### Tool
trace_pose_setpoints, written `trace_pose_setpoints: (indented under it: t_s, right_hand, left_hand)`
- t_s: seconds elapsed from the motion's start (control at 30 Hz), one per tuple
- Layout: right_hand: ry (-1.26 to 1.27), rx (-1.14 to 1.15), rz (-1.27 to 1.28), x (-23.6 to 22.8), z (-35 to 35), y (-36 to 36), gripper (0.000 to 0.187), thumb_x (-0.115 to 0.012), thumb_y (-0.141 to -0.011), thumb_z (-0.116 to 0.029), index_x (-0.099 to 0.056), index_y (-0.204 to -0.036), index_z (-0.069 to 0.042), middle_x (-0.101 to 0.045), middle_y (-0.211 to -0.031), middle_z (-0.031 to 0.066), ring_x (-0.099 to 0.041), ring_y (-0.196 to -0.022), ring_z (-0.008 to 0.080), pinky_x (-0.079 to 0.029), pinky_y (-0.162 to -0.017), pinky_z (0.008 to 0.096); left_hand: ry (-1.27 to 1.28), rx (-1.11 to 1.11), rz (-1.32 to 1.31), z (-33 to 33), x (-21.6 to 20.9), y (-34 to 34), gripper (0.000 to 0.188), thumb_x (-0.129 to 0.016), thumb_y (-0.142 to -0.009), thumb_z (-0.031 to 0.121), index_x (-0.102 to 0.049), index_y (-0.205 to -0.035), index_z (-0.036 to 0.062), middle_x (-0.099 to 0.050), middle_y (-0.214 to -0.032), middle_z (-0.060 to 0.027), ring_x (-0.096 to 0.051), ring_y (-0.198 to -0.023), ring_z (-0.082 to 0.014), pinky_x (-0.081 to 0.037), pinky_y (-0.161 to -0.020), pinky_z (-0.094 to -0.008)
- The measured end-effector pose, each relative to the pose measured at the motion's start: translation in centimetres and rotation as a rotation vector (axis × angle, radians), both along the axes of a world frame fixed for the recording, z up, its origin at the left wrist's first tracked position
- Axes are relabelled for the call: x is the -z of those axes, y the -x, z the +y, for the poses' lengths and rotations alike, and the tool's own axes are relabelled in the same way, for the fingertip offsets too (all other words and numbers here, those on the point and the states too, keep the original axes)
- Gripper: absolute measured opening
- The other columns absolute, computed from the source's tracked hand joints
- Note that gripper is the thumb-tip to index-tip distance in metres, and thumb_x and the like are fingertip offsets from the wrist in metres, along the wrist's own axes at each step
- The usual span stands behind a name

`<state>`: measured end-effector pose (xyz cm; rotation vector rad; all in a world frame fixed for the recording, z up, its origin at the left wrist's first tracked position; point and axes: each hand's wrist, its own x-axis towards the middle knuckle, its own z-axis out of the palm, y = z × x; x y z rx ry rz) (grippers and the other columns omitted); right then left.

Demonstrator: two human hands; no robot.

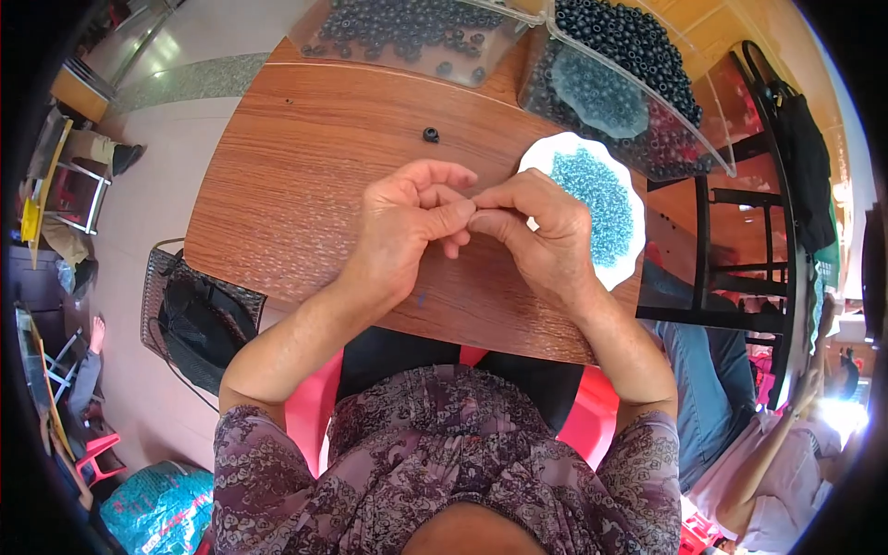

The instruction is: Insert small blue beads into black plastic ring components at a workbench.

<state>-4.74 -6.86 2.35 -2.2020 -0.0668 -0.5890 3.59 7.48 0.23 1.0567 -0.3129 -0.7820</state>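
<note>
My left hand (413, 215) and my right hand (541, 222) meet above the wooden table (305, 157), fingertips touching. Each hand pinches thumb against forefinger; whatever sits between the tips is too small to make out. Just right of my right hand, and partly behind it, lies a white scalloped plate (552, 146) heaped with small light-blue beads (597, 208). A single black bead (431, 135) rests on the wood beyond my left hand.
Two clear plastic boxes of dark beads stand at the far edge, a left box (407, 46) and a right box (638, 92). A wire basket (166, 277) with a black bag (205, 319) is at the table's left. Another person (777, 462) sits at the right.
</note>
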Motion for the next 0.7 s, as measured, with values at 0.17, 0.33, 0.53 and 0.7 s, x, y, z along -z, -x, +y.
trace_pose_setpoints:
  t_s: [0.17,0.33,0.53,0.7]
  right_hand:
    - [0.127,0.041,-0.077,-0.2,0.6,1.5,0.010,-0.070,-0.071,-0.002,-0.064,-0.079,-0.002,-0.059,-0.072,0.0061,-0.055,-0.067,0.0170,-0.042,-0.058,0.0277]
    - [-0.085,0.058,0.041,0.4,-0.4,2.5,0.007,-0.066,-0.076,0.000,-0.063,-0.082,-0.001,-0.058,-0.071,0.0038,-0.053,-0.066,0.0119,-0.041,-0.057,0.0251]
    - [-0.331,0.157,0.139,-0.6,-1.3,5.1,0.008,-0.063,-0.078,0.005,-0.064,-0.084,0.000,-0.057,-0.078,-0.0022,-0.048,-0.069,0.0034,-0.039,-0.062,0.0176]
    - [-0.409,0.171,0.204,-0.3,-1.7,5.1,0.007,-0.062,-0.080,0.002,-0.062,-0.087,0.001,-0.060,-0.079,0.0000,-0.050,-0.070,0.0040,-0.040,-0.062,0.0177]
  left_hand:
    - [-0.006,0.042,-0.010,0.4,-1.4,1.2,0.023,-0.058,-0.086,0.005,-0.053,-0.106,-0.0049,-0.061,-0.076,-0.0061,-0.055,-0.060,-0.0102,-0.044,-0.053,-0.0211]
    - [-0.310,-0.155,-0.552,-0.1,0.7,-1.9,0.016,-0.058,-0.084,0.008,-0.061,-0.097,0.0000,-0.062,-0.075,-0.0067,-0.058,-0.065,-0.0133,-0.046,-0.057,-0.0264]
    - [-0.585,-0.202,-1.204,-1.4,1.0,-6.9,0.015,-0.063,-0.075,0.008,-0.064,-0.090,0.0057,-0.058,-0.080,-0.0111,-0.057,-0.081,-0.0274,-0.046,-0.071,-0.0378]
    - [-0.723,-0.137,-1.535,-2.7,2.7,-8.3,0.019,-0.067,-0.073,0.007,-0.063,-0.092,0.0039,-0.056,-0.080,-0.0095,-0.057,-0.083,-0.0265,-0.046,-0.073,-0.0357]
